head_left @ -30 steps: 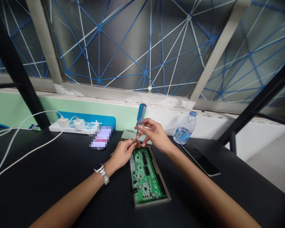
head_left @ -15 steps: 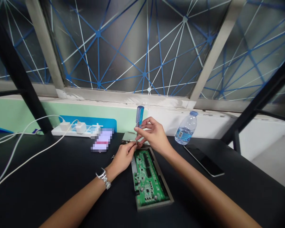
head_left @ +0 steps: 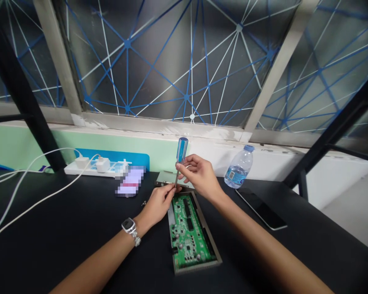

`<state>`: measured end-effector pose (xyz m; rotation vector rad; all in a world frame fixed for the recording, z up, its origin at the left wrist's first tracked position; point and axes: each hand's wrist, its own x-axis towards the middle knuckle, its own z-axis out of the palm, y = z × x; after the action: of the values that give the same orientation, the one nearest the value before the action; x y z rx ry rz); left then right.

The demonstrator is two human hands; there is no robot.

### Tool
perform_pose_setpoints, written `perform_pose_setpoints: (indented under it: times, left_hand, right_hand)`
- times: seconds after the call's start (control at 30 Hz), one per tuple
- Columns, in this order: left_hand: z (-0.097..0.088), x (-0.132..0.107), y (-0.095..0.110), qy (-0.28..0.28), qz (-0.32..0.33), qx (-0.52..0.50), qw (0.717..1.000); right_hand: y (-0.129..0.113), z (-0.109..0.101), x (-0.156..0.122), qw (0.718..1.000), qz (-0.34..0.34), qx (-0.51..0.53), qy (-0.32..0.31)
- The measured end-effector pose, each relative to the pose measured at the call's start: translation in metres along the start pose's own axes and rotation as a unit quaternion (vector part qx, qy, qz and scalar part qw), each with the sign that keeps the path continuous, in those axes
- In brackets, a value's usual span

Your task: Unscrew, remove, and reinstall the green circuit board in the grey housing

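Note:
A green circuit board (head_left: 188, 234) lies in a shallow grey metal case (head_left: 212, 248) on the black table. My right hand (head_left: 198, 174) is closed on a screwdriver with a blue handle (head_left: 181, 150), held nearly upright over the board's far left corner. My left hand (head_left: 158, 203), with a watch on its wrist, pinches at the screwdriver's tip beside that corner. What the fingertips hold there is too small to make out.
A water bottle (head_left: 239, 168) stands at the back right, with a dark phone (head_left: 261, 209) lying flat near it. A white power strip (head_left: 93, 167) with plugs and white cables (head_left: 24, 196) sits back left. A grey metal cover (head_left: 168, 178) lies behind the board.
The screwdriver has sunk slightly and stays over the board's far corner. Both hands have kept their grips; the view has shifted a little.

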<state>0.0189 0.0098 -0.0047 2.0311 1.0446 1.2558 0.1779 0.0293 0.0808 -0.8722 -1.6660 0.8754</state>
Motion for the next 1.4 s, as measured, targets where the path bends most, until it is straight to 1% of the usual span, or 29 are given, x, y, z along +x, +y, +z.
perform_pose_setpoints:
  times: [0.1, 0.17, 0.33, 0.5, 0.63, 0.9, 0.97, 1.03, 1.07, 1.13, 1.2, 1.23, 1.27, 1.3, 1.4]
  left_hand:
    - [-0.001, 0.000, 0.002, 0.015, 0.025, 0.048, 0.998]
    - [-0.002, -0.001, 0.002, 0.018, 0.036, 0.069, 0.997]
    - [-0.004, -0.002, -0.001, 0.012, 0.042, 0.081, 0.996]
    - [-0.004, -0.003, -0.004, 0.008, 0.040, 0.081, 0.996]
    - [-0.004, -0.003, -0.003, 0.017, 0.045, 0.089, 0.995]
    - [-0.002, -0.003, -0.007, 0.024, 0.052, 0.090, 0.994]
    - [-0.002, -0.003, -0.007, 0.024, 0.051, 0.087, 0.995]
    - [-0.003, -0.003, -0.006, 0.022, 0.048, 0.086, 0.995]
    - [-0.004, -0.003, -0.005, 0.018, 0.047, 0.086, 0.995]
    - [-0.007, -0.004, -0.005, 0.010, 0.047, 0.087, 0.995]
    - [-0.009, -0.004, -0.005, -0.003, 0.049, 0.096, 0.994]
    - [-0.010, -0.005, -0.006, -0.011, 0.052, 0.103, 0.993]
    - [-0.012, -0.005, -0.007, -0.021, 0.054, 0.114, 0.992]
    - [-0.013, -0.006, -0.008, -0.033, 0.056, 0.125, 0.990]
    - [-0.016, -0.007, -0.011, -0.066, 0.063, 0.156, 0.983]
  right_hand:
    - [-0.004, 0.004, -0.004, 0.994, -0.033, -0.089, 0.055]
    - [-0.005, 0.007, -0.006, 0.987, -0.043, -0.129, 0.082]
    - [-0.005, 0.013, -0.007, 0.976, -0.058, -0.171, 0.123]
    - [-0.005, 0.017, -0.007, 0.969, -0.062, -0.191, 0.142]
    - [-0.005, 0.020, -0.007, 0.961, -0.070, -0.212, 0.164]
    - [-0.003, 0.023, -0.008, 0.948, -0.088, -0.250, 0.178]
    - [-0.003, 0.022, -0.008, 0.952, -0.088, -0.244, 0.165]
    - [-0.004, 0.020, -0.007, 0.968, -0.077, -0.204, 0.126]
    - [-0.005, 0.019, -0.006, 0.978, -0.065, -0.171, 0.096]
    - [-0.007, 0.016, -0.005, 0.995, -0.029, -0.099, 0.008]
    - [-0.008, 0.012, -0.003, 0.995, 0.002, -0.051, -0.083]
    - [-0.009, 0.011, -0.003, 0.992, 0.007, -0.039, -0.116]
    - [-0.009, 0.009, -0.003, 0.990, 0.006, -0.034, -0.134]
    - [-0.008, 0.008, -0.003, 0.990, 0.001, -0.031, -0.138]
    - [-0.005, 0.004, -0.002, 0.993, -0.013, -0.019, -0.113]
